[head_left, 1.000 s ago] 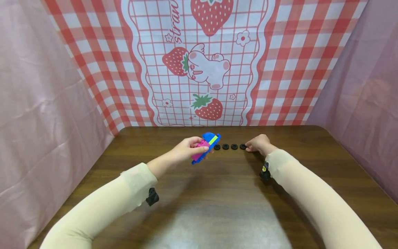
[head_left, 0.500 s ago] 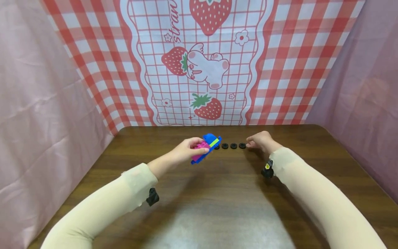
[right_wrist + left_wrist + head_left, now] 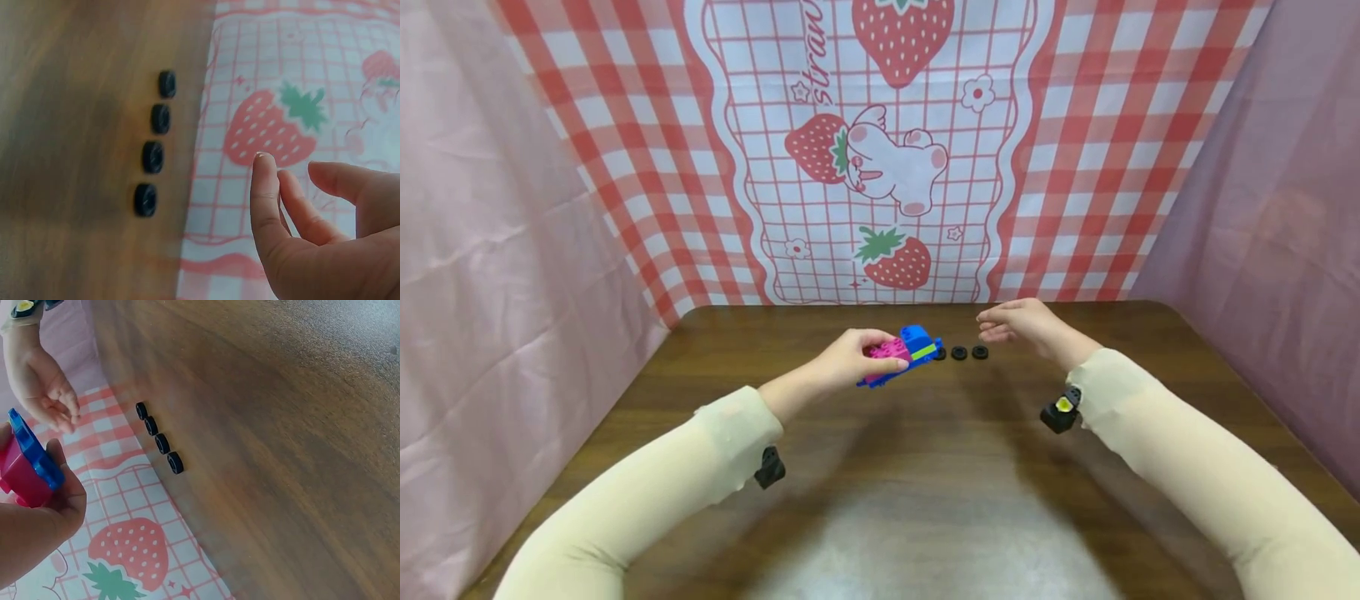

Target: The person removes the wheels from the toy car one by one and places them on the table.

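Note:
My left hand (image 3: 857, 365) grips a toy car body (image 3: 919, 343) built from bricks, with a blue base and cab, a studded pink block and a yellow-green stripe. Its thumb lies along the pink side. Small black toy wheels (image 3: 958, 353), several in a row, lie on the table just right of the car body; in the head view the car partly covers the leftmost one. All of the row shows in the right wrist view, where a wheel (image 3: 153, 157) lies left of my right hand (image 3: 1033, 329). That hand hovers above the row's right end, fingers loosely extended, holding nothing.
The brown wooden table (image 3: 865, 467) reaches back to a red-and-white checked cloth (image 3: 1090, 150) printed with strawberries. Pink curtains (image 3: 535, 250) hang at both sides. A small black wrist camera (image 3: 1061, 410) is on each sleeve.
My right hand has lifted off the rightmost wheel and risen, its fingers loosening. My left hand has turned the toy car body flatter. The wheels stay in their row.

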The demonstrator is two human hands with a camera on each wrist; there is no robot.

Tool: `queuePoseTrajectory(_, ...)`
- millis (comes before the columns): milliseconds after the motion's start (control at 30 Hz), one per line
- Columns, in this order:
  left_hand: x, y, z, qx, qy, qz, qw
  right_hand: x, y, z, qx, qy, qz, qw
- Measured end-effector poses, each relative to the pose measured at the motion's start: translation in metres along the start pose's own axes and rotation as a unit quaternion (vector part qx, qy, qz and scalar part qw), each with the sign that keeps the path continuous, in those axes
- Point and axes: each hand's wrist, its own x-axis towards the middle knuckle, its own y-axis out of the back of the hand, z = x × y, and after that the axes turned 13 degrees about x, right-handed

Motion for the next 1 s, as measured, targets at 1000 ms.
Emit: queuePoseTrajectory(1000,0.001,-0.003,0.012,0.021,-0.033,0.06,0.9974,-0.05,-0.058,-0.019,-0.036,0.063,-0.108,0.991)
